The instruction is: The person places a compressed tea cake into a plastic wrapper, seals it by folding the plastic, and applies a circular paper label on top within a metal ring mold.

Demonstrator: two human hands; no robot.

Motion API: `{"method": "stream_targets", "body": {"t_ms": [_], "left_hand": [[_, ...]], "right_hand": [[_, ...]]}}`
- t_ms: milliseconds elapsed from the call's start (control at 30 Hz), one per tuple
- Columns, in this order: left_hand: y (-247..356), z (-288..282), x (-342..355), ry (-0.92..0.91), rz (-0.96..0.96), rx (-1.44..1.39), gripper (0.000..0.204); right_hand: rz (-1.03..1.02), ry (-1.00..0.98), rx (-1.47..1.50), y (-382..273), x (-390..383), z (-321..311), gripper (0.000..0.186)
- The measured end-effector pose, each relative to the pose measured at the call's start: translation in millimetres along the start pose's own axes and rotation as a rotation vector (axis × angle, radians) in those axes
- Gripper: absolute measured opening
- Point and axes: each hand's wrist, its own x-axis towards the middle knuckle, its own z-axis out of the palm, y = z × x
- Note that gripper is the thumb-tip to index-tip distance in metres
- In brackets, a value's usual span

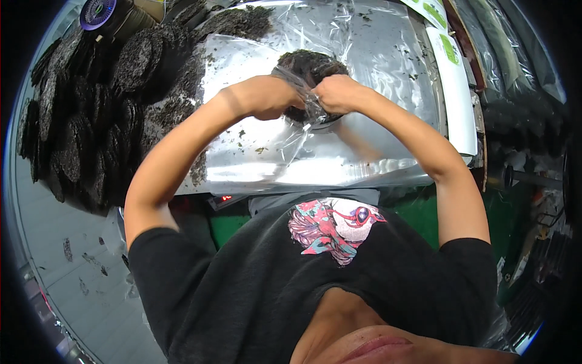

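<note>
A dark round cake of what looks like dried seaweed [308, 60] sits in a clear plastic bag [314, 113] on the shiny worktop [376, 145]. My left hand [276, 98] is closed on the bag's gathered film, at the near left side of the cake. Close beside it, my right hand [337, 94] pinches the film with curled fingers, at the near right side. The two hands almost meet over the near part of the cake. My left fingertips are partly hidden by the hand and the crumpled film.
Stacks of dark seaweed cakes [79, 121] crowd the left side, with a small purple fan [98, 12] behind them. Loose seaweed crumbs [239, 23] cover the worktop's far left. Clear film [242, 57] lies around the bag. White-and-green printed sheeting [456, 97] runs along the right edge.
</note>
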Motion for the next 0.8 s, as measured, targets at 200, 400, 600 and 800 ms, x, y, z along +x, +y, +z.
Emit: {"method": "stream_targets", "body": {"t_ms": [200, 400, 600, 800], "left_hand": [[107.5, 114.7, -69.6, 0.235, -0.367, -0.827, 0.078], [54.5, 151.8, 14.1, 1.314, -0.287, -0.547, 0.102], [37.5, 106.5, 28.2, 1.061, -0.324, -0.342, 0.036], [30.5, 94.8, 52.5, 0.762, -0.548, -0.080, 0.023]], "right_hand": [[-0.148, -0.197, 0.031, 4.2, 46.2, 8.7, 0.031], [-0.266, -0.376, -0.101, -8.4, 58.6, 34.8, 0.031], [0.122, 0.094, 0.068, -47.1, -9.3, 18.0, 0.025], [0.633, 0.985, 1.824, 57.9, -50.6, 69.7, 0.026]]}}
